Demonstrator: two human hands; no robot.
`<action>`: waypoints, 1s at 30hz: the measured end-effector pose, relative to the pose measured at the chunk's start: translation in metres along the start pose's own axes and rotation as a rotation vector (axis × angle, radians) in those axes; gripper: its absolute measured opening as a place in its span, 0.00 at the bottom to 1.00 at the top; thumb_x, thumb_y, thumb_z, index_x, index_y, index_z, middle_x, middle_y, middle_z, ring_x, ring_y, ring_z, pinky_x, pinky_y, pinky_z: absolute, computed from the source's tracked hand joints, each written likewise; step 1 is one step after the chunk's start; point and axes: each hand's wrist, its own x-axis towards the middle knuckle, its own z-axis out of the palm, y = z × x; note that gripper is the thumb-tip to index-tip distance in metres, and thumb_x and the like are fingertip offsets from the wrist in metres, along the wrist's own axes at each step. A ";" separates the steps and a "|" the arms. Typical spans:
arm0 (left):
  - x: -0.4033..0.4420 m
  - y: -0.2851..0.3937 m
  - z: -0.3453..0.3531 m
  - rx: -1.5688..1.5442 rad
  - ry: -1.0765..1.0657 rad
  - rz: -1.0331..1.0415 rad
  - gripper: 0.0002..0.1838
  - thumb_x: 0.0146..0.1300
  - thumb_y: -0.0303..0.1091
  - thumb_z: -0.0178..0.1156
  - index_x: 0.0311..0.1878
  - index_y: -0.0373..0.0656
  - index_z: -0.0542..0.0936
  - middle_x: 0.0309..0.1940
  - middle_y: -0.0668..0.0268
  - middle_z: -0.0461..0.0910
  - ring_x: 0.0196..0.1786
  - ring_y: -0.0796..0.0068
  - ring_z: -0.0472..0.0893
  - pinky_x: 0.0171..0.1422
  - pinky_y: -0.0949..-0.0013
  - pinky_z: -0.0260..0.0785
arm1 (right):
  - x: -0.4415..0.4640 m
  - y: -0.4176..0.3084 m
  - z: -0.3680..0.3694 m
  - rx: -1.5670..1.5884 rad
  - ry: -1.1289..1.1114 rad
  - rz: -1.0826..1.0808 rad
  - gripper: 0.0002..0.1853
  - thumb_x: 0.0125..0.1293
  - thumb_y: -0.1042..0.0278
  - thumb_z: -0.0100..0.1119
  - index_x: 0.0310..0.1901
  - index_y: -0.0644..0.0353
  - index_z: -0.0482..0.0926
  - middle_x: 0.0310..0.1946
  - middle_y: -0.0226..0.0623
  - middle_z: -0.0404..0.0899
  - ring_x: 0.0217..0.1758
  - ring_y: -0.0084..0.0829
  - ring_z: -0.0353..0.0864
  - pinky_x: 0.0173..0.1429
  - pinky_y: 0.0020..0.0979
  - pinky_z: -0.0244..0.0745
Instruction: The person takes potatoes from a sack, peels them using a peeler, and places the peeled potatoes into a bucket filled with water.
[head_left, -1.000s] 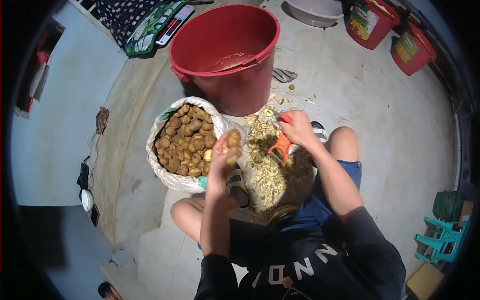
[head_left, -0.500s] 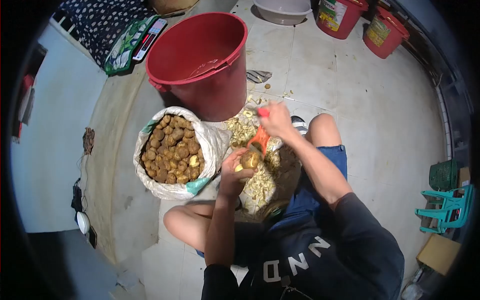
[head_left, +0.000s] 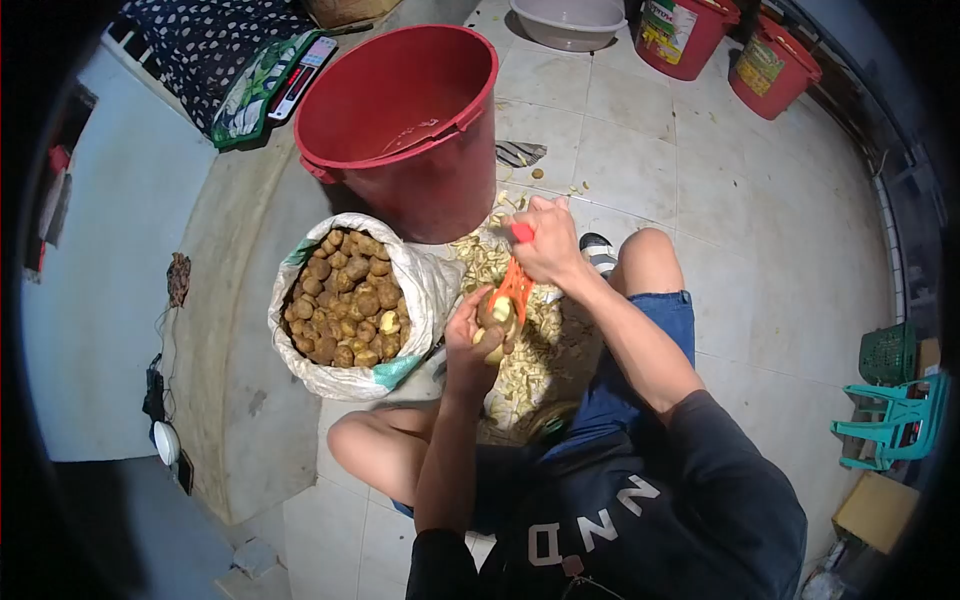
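My left hand [head_left: 473, 338] is closed around a potato [head_left: 488, 318], brown-skinned with a pale peeled patch facing up. In my right hand [head_left: 546, 242] is an orange-red peeler [head_left: 514, 287], its head against the potato's right side. Fingers wrap its handle and hide part of it. Beneath both hands, pale peelings [head_left: 520, 382] lie heaped between my legs. To the left of my left hand stands a white woven sack [head_left: 436, 300] with its rim rolled down, full of unpeeled potatoes [head_left: 345, 290]; one of them shows a pale cut face.
A large red bucket [head_left: 440, 190] stands beyond the sack. A pale basin [head_left: 570, 30] and two smaller red buckets [head_left: 682, 45] are at the back. Teal stools [head_left: 890, 425] and a green basket [head_left: 886, 355] sit at far right. A scale [head_left: 302, 78] rests at upper left.
The potato has turned in my left hand, showing a larger pale patch. My right hand has shifted slightly, and the peeler's head now lies along the potato's right side.
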 end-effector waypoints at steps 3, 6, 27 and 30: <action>-0.002 0.002 0.003 -0.060 -0.035 -0.007 0.31 0.56 0.25 0.55 0.65 0.35 0.63 0.49 0.63 0.74 0.44 0.77 0.76 0.38 0.78 0.70 | 0.006 0.033 0.014 -0.132 -0.069 0.130 0.06 0.50 0.65 0.56 0.23 0.51 0.81 0.21 0.41 0.78 0.34 0.44 0.76 0.48 0.42 0.64; -0.001 -0.002 -0.003 -0.089 -0.013 -0.002 0.33 0.55 0.31 0.62 0.64 0.36 0.64 0.49 0.64 0.74 0.45 0.79 0.76 0.40 0.78 0.70 | -0.005 0.006 0.010 0.048 0.066 -0.030 0.06 0.49 0.64 0.56 0.21 0.53 0.80 0.21 0.45 0.77 0.34 0.47 0.77 0.45 0.45 0.66; -0.001 0.009 -0.006 -0.016 -0.003 0.001 0.32 0.49 0.21 0.60 0.62 0.32 0.67 0.46 0.61 0.77 0.41 0.75 0.78 0.36 0.77 0.74 | 0.012 0.033 0.025 -0.031 -0.058 0.126 0.09 0.47 0.62 0.57 0.18 0.58 0.79 0.19 0.49 0.76 0.30 0.53 0.77 0.40 0.48 0.71; -0.003 0.008 -0.007 0.104 0.035 0.006 0.32 0.50 0.19 0.59 0.62 0.31 0.68 0.47 0.61 0.78 0.39 0.77 0.78 0.35 0.78 0.73 | 0.003 0.007 0.011 0.107 -0.142 0.016 0.09 0.48 0.62 0.56 0.18 0.56 0.79 0.20 0.51 0.76 0.33 0.51 0.79 0.42 0.48 0.71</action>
